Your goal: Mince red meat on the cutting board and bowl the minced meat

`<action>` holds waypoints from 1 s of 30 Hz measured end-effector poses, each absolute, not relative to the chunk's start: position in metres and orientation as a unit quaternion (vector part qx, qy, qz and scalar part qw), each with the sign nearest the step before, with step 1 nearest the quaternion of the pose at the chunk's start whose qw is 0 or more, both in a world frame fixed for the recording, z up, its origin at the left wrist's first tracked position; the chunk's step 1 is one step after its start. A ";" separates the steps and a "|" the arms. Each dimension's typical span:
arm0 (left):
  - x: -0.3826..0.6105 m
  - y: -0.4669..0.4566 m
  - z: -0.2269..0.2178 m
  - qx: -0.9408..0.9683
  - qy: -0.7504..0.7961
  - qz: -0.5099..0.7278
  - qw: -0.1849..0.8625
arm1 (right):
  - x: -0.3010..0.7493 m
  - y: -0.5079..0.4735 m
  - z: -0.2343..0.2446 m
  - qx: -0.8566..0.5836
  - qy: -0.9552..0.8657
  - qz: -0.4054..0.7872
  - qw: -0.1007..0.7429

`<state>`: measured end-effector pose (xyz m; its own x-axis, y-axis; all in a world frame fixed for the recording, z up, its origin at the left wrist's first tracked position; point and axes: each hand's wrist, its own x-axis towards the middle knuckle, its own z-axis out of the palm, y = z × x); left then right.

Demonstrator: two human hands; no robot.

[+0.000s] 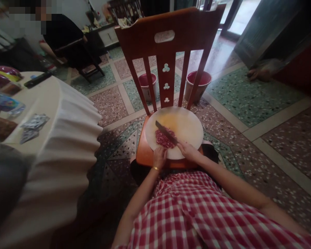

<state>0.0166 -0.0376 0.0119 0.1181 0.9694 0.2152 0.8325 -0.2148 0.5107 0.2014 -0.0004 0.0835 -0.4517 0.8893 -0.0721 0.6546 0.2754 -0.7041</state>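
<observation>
A round pale cutting board [186,126] lies on the seat of a red wooden chair [168,41]. A heap of red minced meat [162,139] sits on the board's near left part. My right hand [188,150] is closed around the handle of a dark knife [166,132], whose blade lies across the meat. My left hand [159,157], with a gold bangle at the wrist, rests with curled fingers at the board's near edge, touching the meat.
A table with a white cloth [67,138] stands at the left, bearing packets, a remote and bowls. Two red buckets [198,84] stand behind the chair on the tiled floor. Another person [59,38] sits at the far left.
</observation>
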 end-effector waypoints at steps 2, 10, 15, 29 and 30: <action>0.015 -0.035 0.012 0.717 0.621 0.277 0.155 | 0.201 0.003 0.081 -0.508 -0.774 0.351 0.142; 0.033 -0.022 0.031 0.800 0.553 0.187 0.140 | 0.233 0.013 0.121 -0.526 -0.599 0.536 0.279; 0.081 -0.017 0.029 0.862 0.475 0.124 0.128 | 0.252 0.010 0.136 -0.523 -0.516 0.592 0.330; 0.118 0.045 0.035 0.821 0.562 0.029 0.096 | 0.275 0.005 0.121 -0.518 -0.420 0.615 0.422; 0.114 0.045 0.038 0.820 0.564 0.032 0.096 | 0.276 0.004 0.119 -0.517 -0.419 0.614 0.424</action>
<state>0.1136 0.0449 0.0378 0.3617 0.9306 -0.0562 0.9184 -0.3453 0.1933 0.2761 0.0038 0.1187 -0.1050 0.9540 -0.2808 -0.0877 -0.2901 -0.9530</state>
